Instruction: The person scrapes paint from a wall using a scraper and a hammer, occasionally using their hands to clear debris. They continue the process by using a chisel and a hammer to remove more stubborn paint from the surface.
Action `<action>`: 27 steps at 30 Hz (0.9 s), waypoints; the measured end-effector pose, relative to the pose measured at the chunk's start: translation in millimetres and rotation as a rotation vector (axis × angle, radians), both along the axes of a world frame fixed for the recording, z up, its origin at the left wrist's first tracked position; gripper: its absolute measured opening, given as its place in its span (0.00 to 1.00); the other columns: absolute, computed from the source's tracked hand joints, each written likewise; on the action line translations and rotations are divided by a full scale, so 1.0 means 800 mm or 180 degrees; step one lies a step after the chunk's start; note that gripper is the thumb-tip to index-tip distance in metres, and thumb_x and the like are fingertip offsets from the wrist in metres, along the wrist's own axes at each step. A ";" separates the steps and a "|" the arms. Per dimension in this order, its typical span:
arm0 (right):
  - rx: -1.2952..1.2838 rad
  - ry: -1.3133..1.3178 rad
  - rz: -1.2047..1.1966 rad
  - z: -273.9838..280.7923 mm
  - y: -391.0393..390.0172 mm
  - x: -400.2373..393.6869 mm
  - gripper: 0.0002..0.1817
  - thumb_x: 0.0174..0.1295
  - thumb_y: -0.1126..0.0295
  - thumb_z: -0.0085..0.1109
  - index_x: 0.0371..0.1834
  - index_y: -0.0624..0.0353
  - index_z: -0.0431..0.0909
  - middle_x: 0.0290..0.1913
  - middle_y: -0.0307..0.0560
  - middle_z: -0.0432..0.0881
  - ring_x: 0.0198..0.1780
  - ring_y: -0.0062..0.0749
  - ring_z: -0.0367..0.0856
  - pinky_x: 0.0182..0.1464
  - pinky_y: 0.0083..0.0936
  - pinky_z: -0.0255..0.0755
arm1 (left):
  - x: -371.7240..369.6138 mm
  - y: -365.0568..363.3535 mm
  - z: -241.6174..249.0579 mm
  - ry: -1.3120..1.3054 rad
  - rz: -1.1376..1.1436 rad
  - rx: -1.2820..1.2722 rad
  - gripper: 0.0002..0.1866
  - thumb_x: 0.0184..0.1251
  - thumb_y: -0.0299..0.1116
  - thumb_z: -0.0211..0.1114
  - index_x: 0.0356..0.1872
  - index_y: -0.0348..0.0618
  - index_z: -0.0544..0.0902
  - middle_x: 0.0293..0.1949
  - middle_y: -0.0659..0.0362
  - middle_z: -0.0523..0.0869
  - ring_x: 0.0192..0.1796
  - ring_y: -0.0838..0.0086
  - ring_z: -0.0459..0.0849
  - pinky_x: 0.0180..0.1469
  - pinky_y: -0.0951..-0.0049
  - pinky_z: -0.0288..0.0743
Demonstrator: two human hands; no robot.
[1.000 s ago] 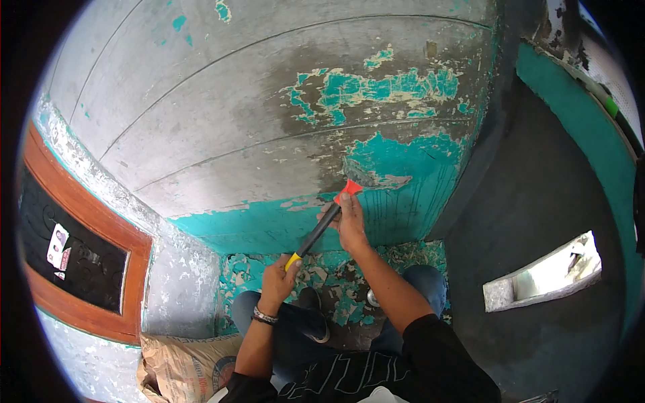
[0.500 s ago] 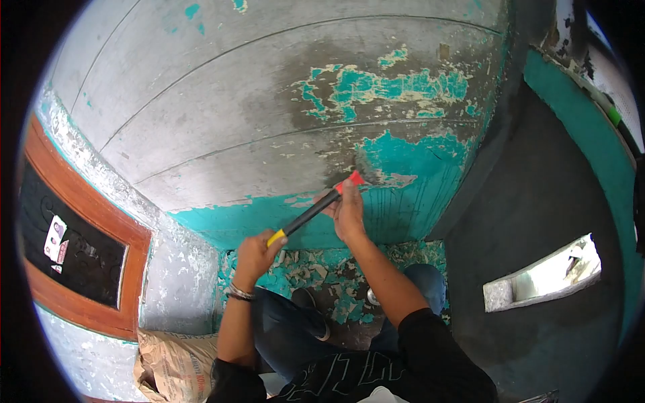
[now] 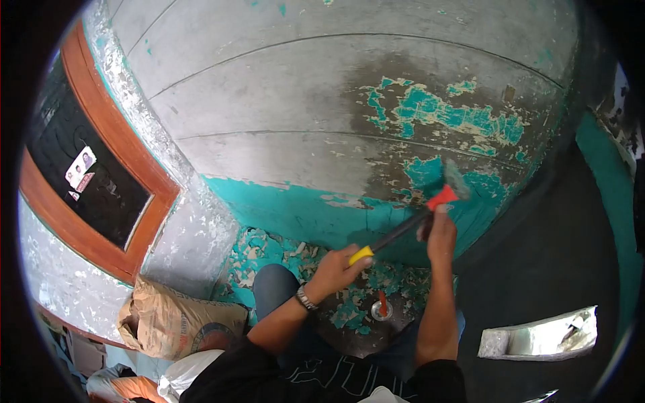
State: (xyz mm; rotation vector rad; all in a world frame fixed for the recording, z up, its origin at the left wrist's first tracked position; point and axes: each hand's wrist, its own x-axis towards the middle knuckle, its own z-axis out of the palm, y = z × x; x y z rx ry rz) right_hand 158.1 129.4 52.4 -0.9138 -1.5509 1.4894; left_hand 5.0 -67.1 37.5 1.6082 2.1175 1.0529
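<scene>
My left hand (image 3: pixel 334 270) is closed round the yellow end of a long-handled scraper (image 3: pixel 402 230). Near the tool's red head, my right hand (image 3: pixel 441 235) grips the dark shaft. The scraper's blade, slightly blurred, lies against the wall (image 3: pixel 269 87) at a patch of teal paint (image 3: pixel 480 208). Around that patch the wall shows bare grey and damp brown areas, with ragged teal remnants (image 3: pixel 430 111) higher up.
Paint flakes (image 3: pixel 269 252) litter the floor below the wall. A round object with an orange-red part (image 3: pixel 381 309) sits between my legs. At the left are a brown paper sack (image 3: pixel 178 319) and a wood-framed window (image 3: pixel 158 188). A dark wall with an opening (image 3: pixel 544 336) stands right.
Both hands and the scraper have moved right in the view, and the blade now shows against the teal paint. The view has shifted, bringing more of the sack and the round floor object into sight.
</scene>
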 end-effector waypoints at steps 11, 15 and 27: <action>0.4251 -0.0342 -0.0258 0.036 -0.071 -0.091 0.12 0.55 0.61 0.64 0.34 0.57 0.79 0.39 0.48 0.80 0.48 0.41 0.76 0.52 0.42 0.67 | -0.067 -0.090 0.072 0.1266 0.0576 -0.0092 0.17 0.62 0.48 0.65 0.29 0.44 0.79 0.16 0.52 0.77 0.21 0.55 0.79 0.23 0.60 0.69; 0.4181 -0.0684 0.0698 0.026 -0.056 -0.125 0.14 0.58 0.56 0.59 0.28 0.57 0.81 0.32 0.47 0.82 0.40 0.40 0.78 0.48 0.39 0.69 | -0.061 -0.104 0.103 0.1367 0.0831 -0.0195 0.14 0.61 0.45 0.66 0.30 0.44 0.82 0.19 0.53 0.80 0.23 0.56 0.80 0.24 0.62 0.71; 0.4152 -0.0120 0.0239 0.027 -0.029 -0.176 0.18 0.54 0.58 0.58 0.11 0.53 0.75 0.14 0.44 0.76 0.20 0.39 0.77 0.29 0.33 0.68 | -0.090 -0.082 0.132 0.0947 0.0889 -0.0280 0.12 0.61 0.41 0.67 0.33 0.42 0.85 0.17 0.54 0.79 0.19 0.65 0.78 0.24 0.70 0.69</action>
